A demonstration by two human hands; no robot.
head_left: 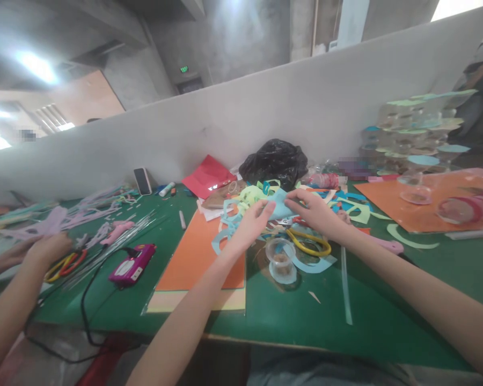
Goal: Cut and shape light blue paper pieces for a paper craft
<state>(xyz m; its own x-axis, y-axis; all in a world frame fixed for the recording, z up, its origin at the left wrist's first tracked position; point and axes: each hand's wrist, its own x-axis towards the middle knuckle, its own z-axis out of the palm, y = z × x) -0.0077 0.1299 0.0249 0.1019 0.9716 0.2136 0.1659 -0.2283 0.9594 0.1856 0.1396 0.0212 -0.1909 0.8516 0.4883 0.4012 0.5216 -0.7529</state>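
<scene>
Between my two hands, over a heap of paper scraps point(247, 194), is a piece of light blue paper point(279, 202). My left hand point(255, 219) pinches its left side, thumb on top. At its right side the fingers of my right hand point(312, 209) close on the edge. Below them lies a pair of scissors with yellow handles point(312, 249), partly covered by my right hand. Nearer to me stands a clear plastic cup point(280, 252) with light blue paper at its base. A cut light blue paper scrap point(316, 264) lies beside it.
Orange paper sheets point(203, 252) lie left of the cup. A co-worker's hands point(50, 249) are at the far left, near a purple device point(132, 265) with a black cable. Behind are a black plastic bag point(274, 161) and red paper point(208, 177). Stacked cups point(418, 128) stand right.
</scene>
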